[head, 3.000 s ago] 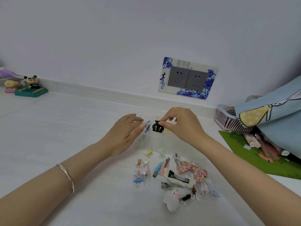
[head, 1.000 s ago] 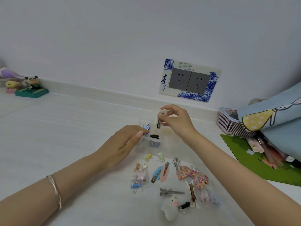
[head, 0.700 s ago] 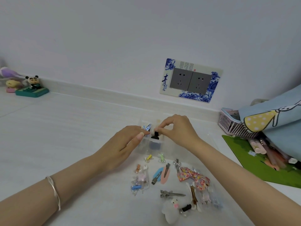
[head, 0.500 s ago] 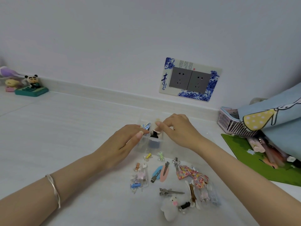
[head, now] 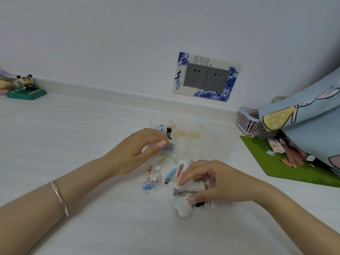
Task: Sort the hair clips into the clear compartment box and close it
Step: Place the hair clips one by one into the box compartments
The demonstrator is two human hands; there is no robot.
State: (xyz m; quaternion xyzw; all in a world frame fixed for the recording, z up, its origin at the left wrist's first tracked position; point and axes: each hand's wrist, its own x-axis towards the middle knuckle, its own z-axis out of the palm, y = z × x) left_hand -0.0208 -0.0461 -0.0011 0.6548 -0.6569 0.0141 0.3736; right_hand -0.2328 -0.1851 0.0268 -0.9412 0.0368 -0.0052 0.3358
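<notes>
Left grip (head: 139, 150) on clear box (head: 185, 138), loose clips (head: 171, 176) alongside.

1. The compartment box (head: 184, 142) sits on the counter (head: 73, 144), in front of the wall socket plate (head: 206, 77).
2. The left hand (head: 136, 153) rests against the box's left end.
3. The loose hair clips (head: 171, 176) lie on the counter directly in front of the box.
4. The right hand (head: 215, 181) is positioned over the right part of the clip pile.
5. The mat (head: 276, 162) lies to the right of the box; the basket (head: 252, 126) stands behind the mat.
6. The panda figure (head: 25, 83) stands far left, against the wall.
</notes>
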